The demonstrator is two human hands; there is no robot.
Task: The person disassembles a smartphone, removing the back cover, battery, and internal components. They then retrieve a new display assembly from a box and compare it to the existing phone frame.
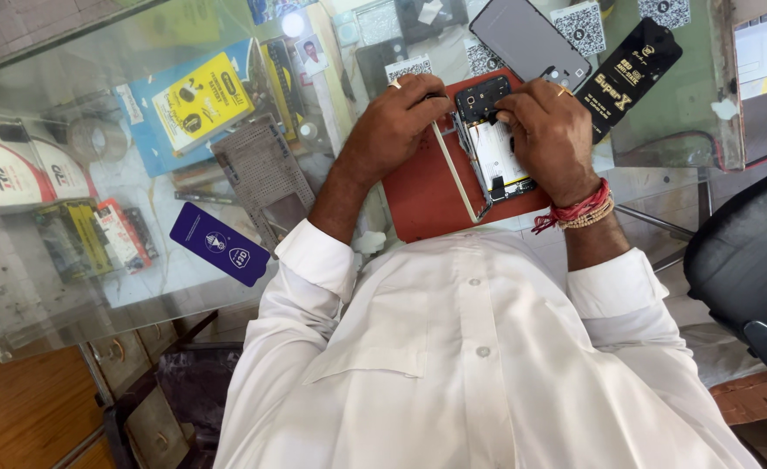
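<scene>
Red mat (418, 195) at 12 o'clock carries the opened phone (493, 143), back cover (526, 39) already off at 1 o'clock, circuit board exposed, reassembly outstanding; left hand (396, 126) steadies its upper edge, right hand (550, 135) presses fingertips together on the board.
</scene>
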